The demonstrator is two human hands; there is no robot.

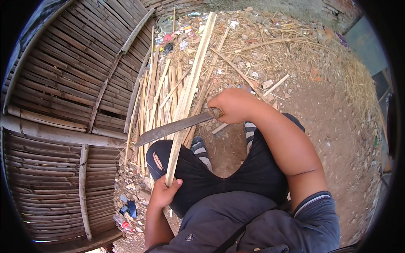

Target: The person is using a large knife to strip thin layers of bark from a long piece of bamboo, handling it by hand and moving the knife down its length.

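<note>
My left hand [165,192] is closed round the near end of a long pale bamboo strip [194,80], which runs away from me over my left knee. In my right hand [231,106] is the handle of a machete [175,127]. Its broad, dark blade points left and lies across the strip just past the knee; whether the edge touches the strip I cannot tell. Many more split bamboo strips [157,97] lie in a loose pile beyond my left knee.
A bamboo slat wall [55,80] stands along the left. Straw, stones and litter [181,36] cover the ground toward a brick wall [270,9] at the back. A plastic bottle [122,222] lies by my left side. Bare dirt [333,147] stretches to the right.
</note>
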